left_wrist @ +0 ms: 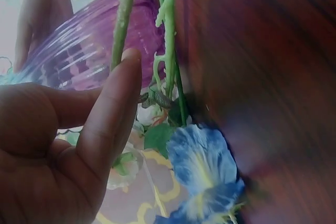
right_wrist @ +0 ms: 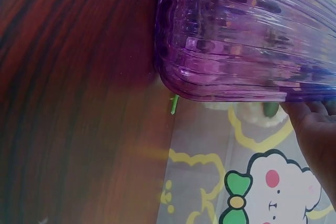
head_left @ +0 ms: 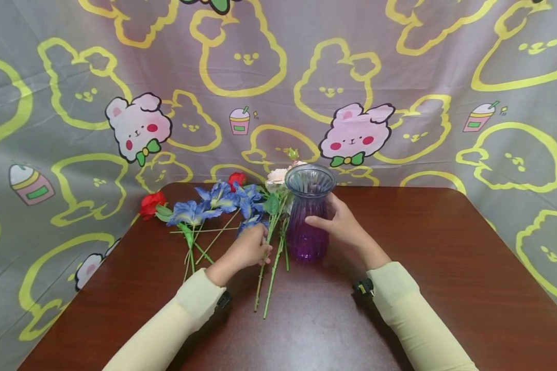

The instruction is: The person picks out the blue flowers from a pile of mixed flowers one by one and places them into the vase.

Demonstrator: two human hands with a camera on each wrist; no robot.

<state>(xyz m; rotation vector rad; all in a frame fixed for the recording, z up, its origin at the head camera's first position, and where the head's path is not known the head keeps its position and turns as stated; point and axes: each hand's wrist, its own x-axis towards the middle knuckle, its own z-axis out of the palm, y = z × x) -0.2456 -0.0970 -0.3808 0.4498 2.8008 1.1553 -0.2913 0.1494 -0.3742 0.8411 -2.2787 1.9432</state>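
My left hand [head_left: 249,246] pinches a thorny green stem [left_wrist: 125,19] between thumb and fingertips, left of the vase. That stem runs up toward pale cream-pink flowers [head_left: 276,178]; which bloom it carries cannot be told. The ribbed glass vase [head_left: 308,226] stands upright, purple below and grey-blue at its flared rim. My right hand [head_left: 345,224] grips the vase from its right side, thumb in front; its other fingers are partly hidden behind the glass. In the left wrist view, a second green stem [left_wrist: 169,35] and a blue flower [left_wrist: 202,156] lie beside the left hand.
Blue flowers [head_left: 218,198] and red roses [head_left: 152,205] lie on the brown table [head_left: 427,288] to the left, their stems crossing. Behind the table's far edge hangs a grey curtain [head_left: 278,113] with yellow outlines and cartoon rabbits.
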